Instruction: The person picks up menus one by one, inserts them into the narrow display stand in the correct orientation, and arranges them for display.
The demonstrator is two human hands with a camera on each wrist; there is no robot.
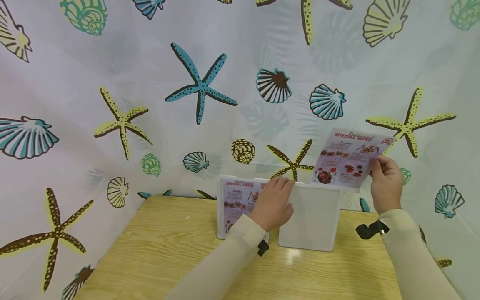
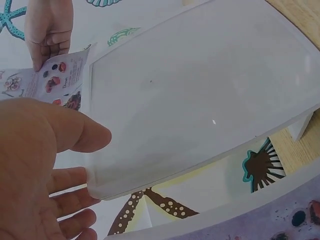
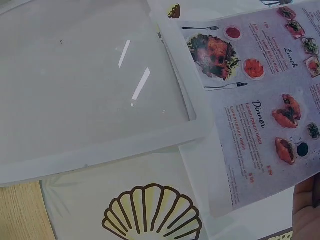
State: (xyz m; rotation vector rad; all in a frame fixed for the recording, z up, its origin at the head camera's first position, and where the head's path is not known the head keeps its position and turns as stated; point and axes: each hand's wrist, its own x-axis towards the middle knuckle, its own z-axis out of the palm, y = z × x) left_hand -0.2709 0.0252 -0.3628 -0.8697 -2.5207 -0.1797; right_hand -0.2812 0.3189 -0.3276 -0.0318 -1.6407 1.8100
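A white display stand with a blank clear front stands upright on the table. My left hand grips its top left corner, thumb in front and fingers at the edge, as the left wrist view shows. Raised above the stand's right side, a printed menu sheet is pinched at its right edge by my right hand. The sheet's lower part lies close to the stand's edge in the right wrist view; whether they touch I cannot tell. Left of it, a second stand carries a like menu, partly hidden by my left hand.
The wood-grain table lies under both stands. Close behind it hangs a white curtain printed with shells and starfish, which also runs along both sides. A black wrist device sits on my right sleeve.
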